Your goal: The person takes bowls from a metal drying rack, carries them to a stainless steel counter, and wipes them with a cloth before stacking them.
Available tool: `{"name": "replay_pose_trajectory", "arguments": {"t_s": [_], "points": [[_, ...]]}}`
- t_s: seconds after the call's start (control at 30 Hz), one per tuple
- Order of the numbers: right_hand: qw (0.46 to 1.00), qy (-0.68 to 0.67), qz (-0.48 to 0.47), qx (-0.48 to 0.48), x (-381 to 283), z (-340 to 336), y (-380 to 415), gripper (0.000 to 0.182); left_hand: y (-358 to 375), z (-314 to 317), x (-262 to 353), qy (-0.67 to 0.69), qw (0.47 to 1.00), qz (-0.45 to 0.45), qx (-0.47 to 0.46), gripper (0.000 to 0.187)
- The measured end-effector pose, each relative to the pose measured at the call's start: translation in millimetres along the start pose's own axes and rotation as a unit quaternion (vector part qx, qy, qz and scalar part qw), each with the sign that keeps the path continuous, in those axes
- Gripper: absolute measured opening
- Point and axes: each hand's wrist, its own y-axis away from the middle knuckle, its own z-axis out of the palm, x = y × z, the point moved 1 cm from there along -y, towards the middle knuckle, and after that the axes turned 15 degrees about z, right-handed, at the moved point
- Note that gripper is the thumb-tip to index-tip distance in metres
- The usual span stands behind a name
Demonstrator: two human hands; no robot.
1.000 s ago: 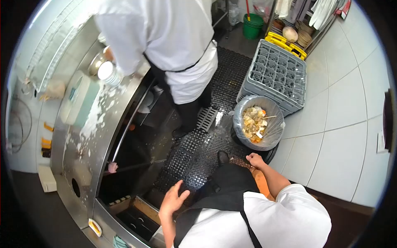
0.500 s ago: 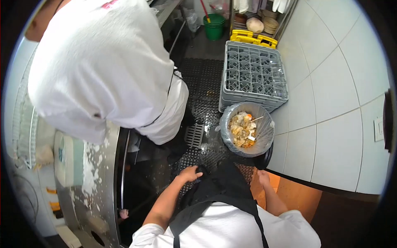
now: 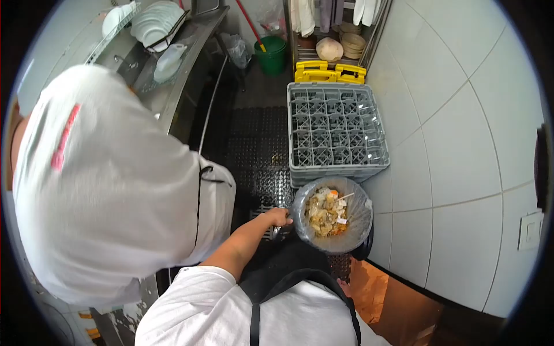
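Note:
My left hand [image 3: 279, 217] is beside the left rim of a round bin [image 3: 366, 230] lined with clear plastic. Its fingers look curled, and a small dark shape shows by them that I cannot make out. Mixed food scraps [image 3: 327, 213] and a thin stick lie inside the bin. Only a bit of my right hand [image 3: 344, 287] shows, low beside my black apron; its fingers are mostly hidden.
A co-worker in white [image 3: 115, 173] stands close at the left. Stacked grey glass racks [image 3: 339, 168] with some glasses stand beyond the bin, along the tiled wall [image 3: 456, 173]. Farther back are a green bucket [image 3: 271, 57], a steel counter [image 3: 190, 63] and shelves.
My view has shifted, and the bin and racks appear lower and further left. My left hand has come close to the bin. The co-worker appears lower and further left; my right arm is mostly hidden.

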Motion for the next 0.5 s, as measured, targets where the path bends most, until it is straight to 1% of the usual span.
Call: {"name": "replay_pose_trajectory", "arguments": {"t_s": [0.03, 0.1, 0.13, 0.2, 0.27, 0.33, 0.4, 0.47, 0.5], "points": [[1.000, 0.010, -0.011, -0.005, -42.6, 0.2, 27.2, 0.029, -8.4, -17.4, -5.4, 0.008, 0.999, -0.003, 0.036, 0.067], [0.999, -0.035, -0.031, -0.010, -107.2, 4.9, 69.4, 0.029, -24.0, -40.9, -24.2, 0.026, 0.995, -0.008, 0.099, 0.067], [0.994, -0.105, -0.035, -0.006, -113.1, 7.3, 55.2, 0.029, -31.1, -53.2, -35.5, 0.065, 0.992, -0.019, 0.109, 0.067], [0.969, -0.240, -0.051, 0.002, -138.6, 11.6, 44.6, 0.029, -36.4, -80.9, -44.7, 0.063, 0.990, -0.041, 0.120, 0.069], [0.954, -0.235, -0.182, 0.037, -142.9, 10.0, 38.7, 0.030, -37.8, -107.8, -56.7, 0.059, 0.989, -0.061, 0.122, 0.069], [0.945, -0.273, -0.175, 0.026, -138.3, 8.2, 37.1, 0.034, -43.7, -133.1, -71.0, 0.051, 0.989, -0.085, 0.110, 0.067], [0.933, -0.355, -0.032, -0.036, -126.6, 9.6, 37.3, 0.041, -50.4, -157.3, -88.3, 0.051, 0.989, -0.097, 0.103, 0.065], [0.871, -0.460, -0.073, -0.153, -97.9, 12.2, 16.4, 0.050, -55.8, -184.0, -106.6, 0.060, 0.987, -0.108, 0.101, 0.062], [0.831, -0.506, -0.092, -0.210, -100.0, 13.1, 7.5, 0.055, -57.8, -199.7, -114.3, 0.068, 0.986, -0.112, 0.102, 0.061]]}}
